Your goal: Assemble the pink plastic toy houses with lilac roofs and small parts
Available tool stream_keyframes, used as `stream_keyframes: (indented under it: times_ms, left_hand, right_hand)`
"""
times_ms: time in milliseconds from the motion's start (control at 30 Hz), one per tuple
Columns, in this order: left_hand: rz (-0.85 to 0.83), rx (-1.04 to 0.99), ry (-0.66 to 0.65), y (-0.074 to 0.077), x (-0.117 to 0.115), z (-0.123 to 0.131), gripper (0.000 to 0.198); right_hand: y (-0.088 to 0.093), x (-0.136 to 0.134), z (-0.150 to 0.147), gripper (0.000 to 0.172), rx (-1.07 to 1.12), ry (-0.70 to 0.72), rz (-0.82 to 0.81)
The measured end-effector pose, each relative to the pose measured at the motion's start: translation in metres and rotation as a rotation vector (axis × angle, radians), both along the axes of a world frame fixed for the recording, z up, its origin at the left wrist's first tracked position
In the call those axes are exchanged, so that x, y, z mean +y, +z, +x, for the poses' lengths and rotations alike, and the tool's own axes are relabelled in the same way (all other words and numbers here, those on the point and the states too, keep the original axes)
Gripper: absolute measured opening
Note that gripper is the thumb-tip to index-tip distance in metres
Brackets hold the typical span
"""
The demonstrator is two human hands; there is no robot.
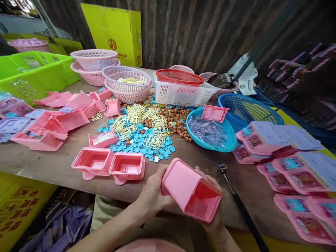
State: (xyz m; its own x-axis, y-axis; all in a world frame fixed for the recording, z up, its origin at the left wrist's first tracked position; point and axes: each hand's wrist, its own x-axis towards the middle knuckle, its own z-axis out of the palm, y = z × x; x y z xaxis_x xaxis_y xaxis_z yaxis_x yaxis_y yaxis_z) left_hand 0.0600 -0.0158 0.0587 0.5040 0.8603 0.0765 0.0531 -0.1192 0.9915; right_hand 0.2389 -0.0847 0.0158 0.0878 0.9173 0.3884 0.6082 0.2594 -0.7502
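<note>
A pink plastic box (pixel 183 183) is held between both hands at the table's front edge, tilted, its open end facing down to the right. My left hand (pixel 156 190) grips its left end, and my right hand (pixel 215 218) wraps round its right side, partly hidden behind it. Two pink open boxes (pixel 94 161) (pixel 127 166) stand side by side to the left. Behind them lie small blue pieces (pixel 154 150), cream part frames (pixel 155 140) and brown pieces (pixel 178 117). A turquoise basin (pixel 233 141) holds clear plastic parts, with a pink tray (pixel 215 113) on its rim.
On the right are a black-handled tool (pixel 244 210) and stacked pink-and-lilac assemblies (pixel 304 175). More pink shells (pixel 52 126) lie at left near a green crate (pixel 52 75). Pink baskets (pixel 128 92), a white basket (pixel 181 92) and a blue basket (pixel 249 105) line the back.
</note>
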Motion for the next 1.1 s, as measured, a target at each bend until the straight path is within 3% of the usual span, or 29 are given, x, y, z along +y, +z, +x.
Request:
stream_keyframes:
  times_ms: [100, 133, 200, 267, 333, 433, 500, 600, 667, 767, 867, 933, 1000, 1100]
  left_hand:
    - [0.284, 0.081, 0.086, -0.002, 0.002, -0.004, 0.084]
    - [0.376, 0.105, 0.081, -0.002, 0.004, -0.005, 0.095]
    - [0.485, 0.155, -0.016, -0.004, 0.009, -0.007, 0.109]
    - [0.514, 0.212, -0.115, -0.008, 0.013, -0.009, 0.105]
    - [0.539, 0.299, -0.129, -0.014, 0.016, -0.012, 0.103]
    - [0.622, 0.507, -0.011, -0.02, 0.023, -0.03, 0.112]
    - [0.68, 0.706, 0.201, -0.021, 0.029, -0.054, 0.099]
    - [0.728, 1.019, 0.538, -0.026, 0.041, -0.099, 0.062]
    - [0.77, 1.087, 0.532, -0.035, 0.049, -0.127, 0.049]
    - [0.887, 1.003, 0.429, -0.056, 0.06, -0.158, 0.043]
    - [0.96, 0.922, 0.413, -0.073, 0.068, -0.176, 0.04]
    - [0.976, 0.915, 0.42, -0.075, 0.07, -0.182, 0.044]
    - [0.99, 0.926, 0.449, -0.07, 0.069, -0.183, 0.051]
    - [0.973, 0.929, 0.551, -0.052, 0.065, -0.175, 0.062]
  right_hand:
    - [0.004, 0.003, 0.002, 0.043, 0.404, -0.035, -0.007]
    - [0.003, 0.004, 0.004, 0.045, 0.432, -0.006, -0.025]
    - [-0.002, 0.005, 0.007, 0.066, 0.401, 0.076, -0.082]
    - [-0.008, 0.007, 0.01, 0.081, 0.353, 0.132, -0.145]
    - [-0.012, 0.01, 0.011, 0.079, 0.317, 0.126, -0.201]
    - [-0.012, 0.02, 0.011, 0.071, 0.215, 0.069, -0.303]
    - [-0.01, 0.029, 0.007, 0.068, 0.167, 0.063, -0.365]
    - [-0.008, 0.043, -0.007, 0.069, 0.208, 0.138, -0.362]
    - [-0.01, 0.052, -0.021, 0.068, 0.258, 0.187, -0.32]
    - [-0.019, 0.064, -0.04, 0.073, 0.327, 0.259, -0.293]
    - [-0.038, 0.066, -0.045, 0.097, 0.34, 0.351, -0.32]
    - [-0.044, 0.066, -0.036, 0.112, 0.245, 0.388, -0.321]
    - [-0.035, 0.073, -0.015, 0.11, 0.082, 0.363, -0.261]
    - [0.011, 0.112, 0.034, 0.067, -0.176, 0.124, -0.027]
